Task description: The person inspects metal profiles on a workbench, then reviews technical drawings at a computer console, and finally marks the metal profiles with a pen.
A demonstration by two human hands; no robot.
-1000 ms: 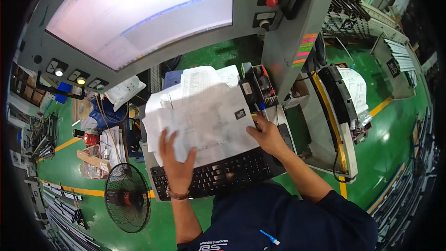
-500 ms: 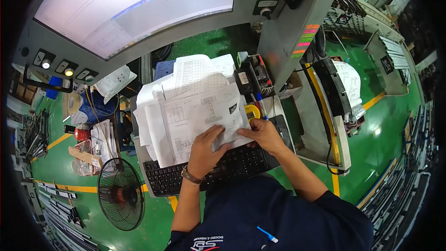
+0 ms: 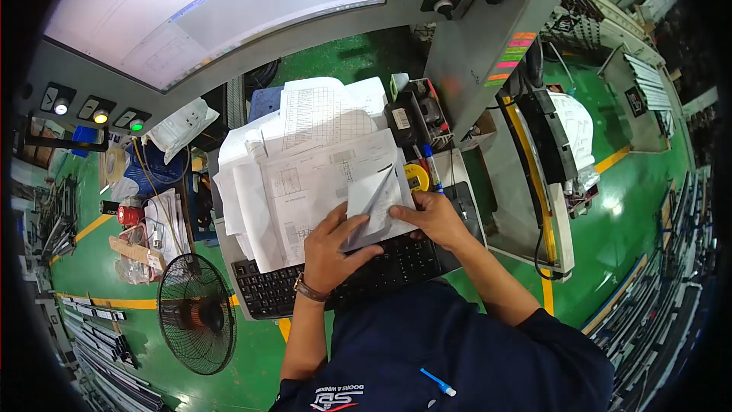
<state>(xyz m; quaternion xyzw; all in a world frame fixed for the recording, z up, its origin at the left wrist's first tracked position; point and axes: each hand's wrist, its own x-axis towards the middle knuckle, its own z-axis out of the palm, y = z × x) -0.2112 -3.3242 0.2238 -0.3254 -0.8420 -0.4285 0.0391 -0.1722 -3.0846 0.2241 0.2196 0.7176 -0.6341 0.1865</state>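
A stack of printed drawings (image 3: 305,183) lies over the upper part of a black keyboard (image 3: 267,290). My left hand (image 3: 332,252) rests at the lower edge of the top sheet, thumb and fingers apart, touching a lifted paper corner (image 3: 370,198). This corner is folded up and over, between my two hands. My right hand (image 3: 435,221) pinches the sheet's right edge between thumb and fingers. Just above the right hand are a yellow tape measure (image 3: 416,178) and a blue pen (image 3: 431,168).
A large monitor (image 3: 229,8) in a grey panel stands above the papers. A black fan (image 3: 197,313) is at the lower left. To the right are a black computer mouse (image 3: 463,210) and a grey machine frame (image 3: 526,252). Metal profiles (image 3: 656,320) lie at far right.
The lower right corner of the top sheet has been lifted and folded upward. My left hand has shifted slightly left, and its fingers now touch the fold. The view has tilted slightly.
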